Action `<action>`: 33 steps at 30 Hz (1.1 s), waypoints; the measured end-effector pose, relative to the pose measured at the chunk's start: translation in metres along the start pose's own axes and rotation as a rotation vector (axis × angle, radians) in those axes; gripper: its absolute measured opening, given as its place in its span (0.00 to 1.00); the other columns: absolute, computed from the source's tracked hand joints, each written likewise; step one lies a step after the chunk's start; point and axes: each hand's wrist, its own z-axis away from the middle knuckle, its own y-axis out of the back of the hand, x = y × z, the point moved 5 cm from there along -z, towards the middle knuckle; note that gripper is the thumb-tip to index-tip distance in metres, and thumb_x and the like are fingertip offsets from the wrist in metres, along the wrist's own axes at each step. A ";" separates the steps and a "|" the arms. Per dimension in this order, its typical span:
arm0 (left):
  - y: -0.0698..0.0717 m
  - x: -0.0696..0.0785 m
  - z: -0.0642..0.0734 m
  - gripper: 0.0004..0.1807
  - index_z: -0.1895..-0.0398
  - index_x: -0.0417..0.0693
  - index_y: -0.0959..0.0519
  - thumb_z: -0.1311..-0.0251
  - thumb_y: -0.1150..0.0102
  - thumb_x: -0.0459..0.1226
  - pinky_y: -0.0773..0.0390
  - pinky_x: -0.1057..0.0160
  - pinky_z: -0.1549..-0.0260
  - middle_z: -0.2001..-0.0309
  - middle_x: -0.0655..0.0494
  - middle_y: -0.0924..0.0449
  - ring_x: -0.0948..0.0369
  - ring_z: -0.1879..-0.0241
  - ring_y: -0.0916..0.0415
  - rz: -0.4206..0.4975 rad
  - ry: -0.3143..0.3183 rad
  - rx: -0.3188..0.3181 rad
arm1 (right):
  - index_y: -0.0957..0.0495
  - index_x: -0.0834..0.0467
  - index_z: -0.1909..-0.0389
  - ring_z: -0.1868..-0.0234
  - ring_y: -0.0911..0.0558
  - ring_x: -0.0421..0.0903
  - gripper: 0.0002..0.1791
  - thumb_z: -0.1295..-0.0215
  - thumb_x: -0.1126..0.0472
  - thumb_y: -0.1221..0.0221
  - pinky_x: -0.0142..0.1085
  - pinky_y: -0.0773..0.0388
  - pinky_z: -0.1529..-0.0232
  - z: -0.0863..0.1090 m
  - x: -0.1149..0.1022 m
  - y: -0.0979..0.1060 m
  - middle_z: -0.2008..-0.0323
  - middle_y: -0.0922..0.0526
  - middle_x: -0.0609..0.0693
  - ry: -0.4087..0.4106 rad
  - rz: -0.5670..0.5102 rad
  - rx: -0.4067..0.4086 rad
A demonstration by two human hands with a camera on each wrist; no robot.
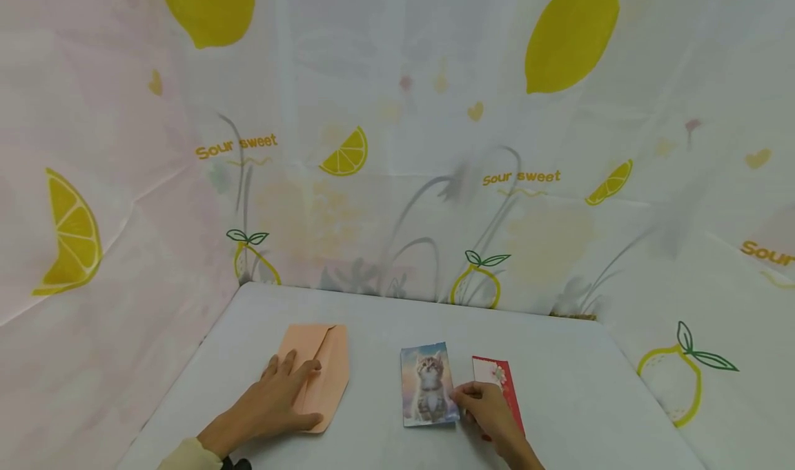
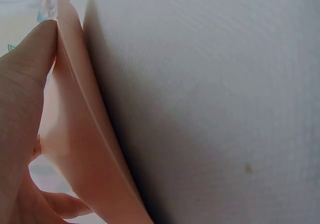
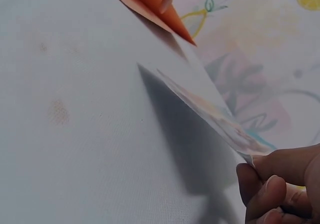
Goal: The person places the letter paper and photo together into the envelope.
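Note:
My right hand pinches the right edge of a kitten postcard between thumb and fingertips. In the right wrist view the postcard is tilted and casts a shadow on the table. On the left, a peach envelope lies with my left hand resting over it, fingers spread. The left thumb touches the envelope's near edge in the left wrist view, where the paper bows up slightly. A red and white card with a flower lies partly hidden behind my right hand.
The white table ends at a fabric backdrop printed with lemons. The backdrop also rises along both sides. A dark object shows beside the left sleeve.

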 end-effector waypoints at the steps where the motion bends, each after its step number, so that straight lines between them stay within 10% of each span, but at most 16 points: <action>1: 0.000 0.000 0.000 0.46 0.31 0.62 0.30 0.52 0.28 0.68 0.30 0.21 0.61 0.26 0.23 0.46 0.15 0.33 0.51 -0.001 -0.001 0.000 | 0.16 0.61 0.57 0.79 0.30 0.42 0.14 0.32 0.54 0.32 0.33 0.35 0.81 0.000 -0.001 0.000 0.77 0.22 0.48 0.002 -0.005 0.003; 33: 0.000 0.001 0.000 0.46 0.32 0.64 0.31 0.52 0.28 0.68 0.29 0.21 0.61 0.26 0.24 0.46 0.15 0.33 0.51 0.003 0.012 -0.017 | 0.17 0.65 0.57 0.77 0.29 0.41 0.14 0.29 0.56 0.34 0.32 0.32 0.76 -0.001 -0.014 -0.019 0.73 0.20 0.48 0.110 -0.139 -0.014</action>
